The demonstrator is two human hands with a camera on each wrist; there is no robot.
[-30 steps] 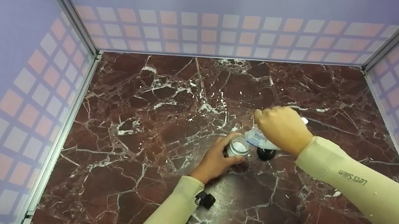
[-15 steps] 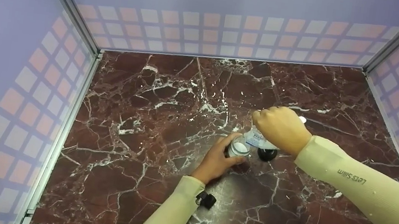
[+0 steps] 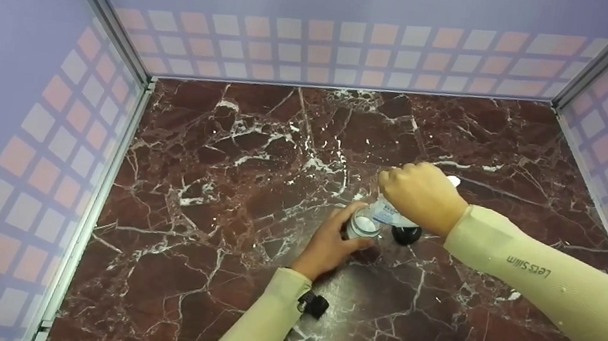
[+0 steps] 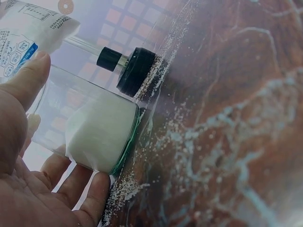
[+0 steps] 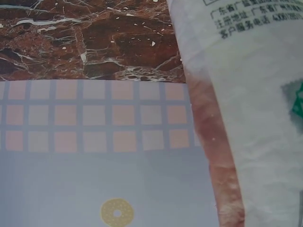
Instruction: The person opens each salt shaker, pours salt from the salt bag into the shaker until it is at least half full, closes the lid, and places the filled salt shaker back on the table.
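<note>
My left hand (image 3: 329,244) grips a clear glass jar (image 4: 118,111), thumb on one side and fingers round the other. White salt (image 4: 97,135) fills much of the jar, which stands upright on the table. My right hand (image 3: 421,195) holds a printed plastic salt bag (image 3: 392,212), tilted with its lower end at the jar's mouth. In the right wrist view the bag (image 5: 260,118) fills the right side, and the fingers cannot be made out. Just right of the jar stands a black lid (image 4: 137,71) with a black knob and a clear rod rising from it.
White grains (image 4: 125,189) lie scattered on the dark red marbled tabletop (image 3: 177,283) round the jar and farther back. Purple panels (image 3: 361,2) with pink and white squares enclose the back and both sides. A small black device (image 3: 314,306) sits on the left wrist.
My right hand has shifted slightly left with the salt bag, so the bag's end sits closer over the jar's mouth. The left hand and jar have stayed in place.
</note>
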